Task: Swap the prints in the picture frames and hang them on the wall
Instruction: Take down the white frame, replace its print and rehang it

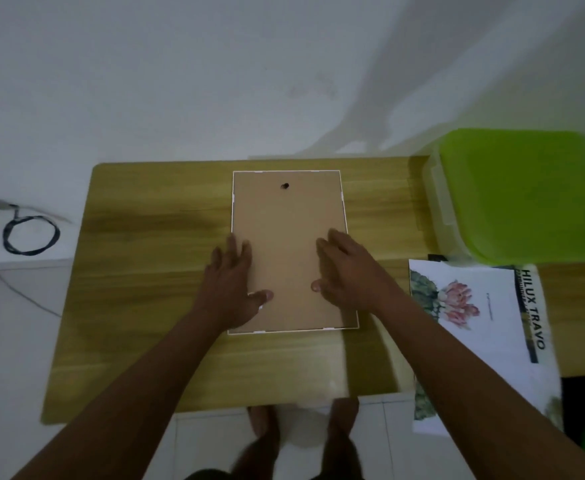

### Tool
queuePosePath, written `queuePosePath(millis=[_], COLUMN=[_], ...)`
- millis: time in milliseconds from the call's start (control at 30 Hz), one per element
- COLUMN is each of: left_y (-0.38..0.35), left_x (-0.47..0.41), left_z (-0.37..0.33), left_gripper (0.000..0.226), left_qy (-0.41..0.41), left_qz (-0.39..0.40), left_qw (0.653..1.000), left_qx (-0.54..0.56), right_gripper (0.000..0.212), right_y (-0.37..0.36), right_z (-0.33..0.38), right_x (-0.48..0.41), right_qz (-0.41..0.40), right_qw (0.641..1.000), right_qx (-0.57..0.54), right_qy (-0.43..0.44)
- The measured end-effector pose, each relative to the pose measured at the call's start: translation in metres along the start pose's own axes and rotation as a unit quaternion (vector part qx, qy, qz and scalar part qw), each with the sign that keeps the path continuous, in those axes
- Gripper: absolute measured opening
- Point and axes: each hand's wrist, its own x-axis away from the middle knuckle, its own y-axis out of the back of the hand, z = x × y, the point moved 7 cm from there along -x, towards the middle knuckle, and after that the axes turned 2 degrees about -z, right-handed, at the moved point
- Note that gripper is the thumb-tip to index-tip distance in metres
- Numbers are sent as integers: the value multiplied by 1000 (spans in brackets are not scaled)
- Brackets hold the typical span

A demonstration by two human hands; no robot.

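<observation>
Green-lidded bin [526, 199], upper right: contents hidden. Picture frame [286, 237] lies face down, centre of wooden desk [145, 271], brown backing up. Left hand [230, 285] and right hand [348, 275] rest flat on it, fingers straight, gripping nothing. Flower print [464, 299] at right. White wall [180, 81] behind.

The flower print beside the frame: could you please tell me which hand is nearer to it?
Right. The right hand rests on the right side of the frame, next to the flower print; the left hand rests on its left edge, farther off.
</observation>
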Motion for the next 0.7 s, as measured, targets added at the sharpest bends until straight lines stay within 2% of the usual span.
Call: queuePosePath(millis=[67, 133, 200, 300, 400, 533, 700], left_y=[-6, -9, -12, -15, -15, -12, -5], left_x=[-2, 2, 9, 17, 18, 18, 17], left_z=[2, 3, 2, -1, 2, 0, -7], left_gripper=[131, 149, 158, 164, 162, 159, 157], left_qy=[-17, -33, -60, -100, -121, -154, -144], left_qz=[51, 98, 127, 137, 100, 70, 65], left_qw=[998, 993, 987, 980, 974, 967, 963], left_qx=[-41, -60, -76, -105, -164, -192, -216], right_gripper=[101, 106, 107, 125, 142, 133, 123], right_y=[-10, -10, -5, -6, -24, -27, -8], right_z=[-7, -7, -3, 3, 10, 9, 20], right_x=[6, 8, 7, 16, 31, 36, 35], right_qz=[72, 79, 65, 91, 146, 124, 107], right_qw=[997, 997, 997, 996, 984, 981, 979], right_qx=[9, 21, 27, 26, 98, 144, 166], right_qy=[-11, -16, -6, -2, 28, 44, 56])
